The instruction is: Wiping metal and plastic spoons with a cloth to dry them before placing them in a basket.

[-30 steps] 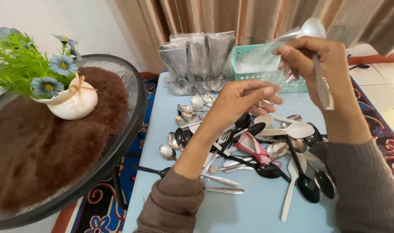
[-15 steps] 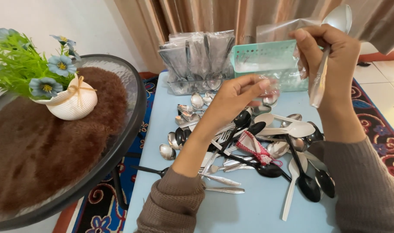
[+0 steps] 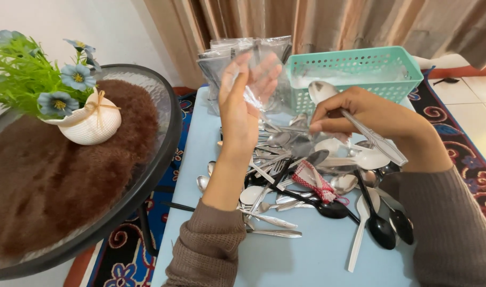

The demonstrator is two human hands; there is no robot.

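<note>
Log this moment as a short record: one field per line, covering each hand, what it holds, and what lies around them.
left hand: left hand raised, palm toward the camera, holding a clear plastic sleeve
right hand: right hand gripping a metal spoon, bowl pointing at the sleeve
below hands: pile of cutlery, metal, black and white pieces mixed, on a light blue table
behind: teal basket and upright packed sleeves
side: round glass table with a white flower pot

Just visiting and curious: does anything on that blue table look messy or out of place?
Yes. The cutlery lies in a loose, tangled heap on the blue table, while the green basket behind it holds no cutlery that shows.
</note>
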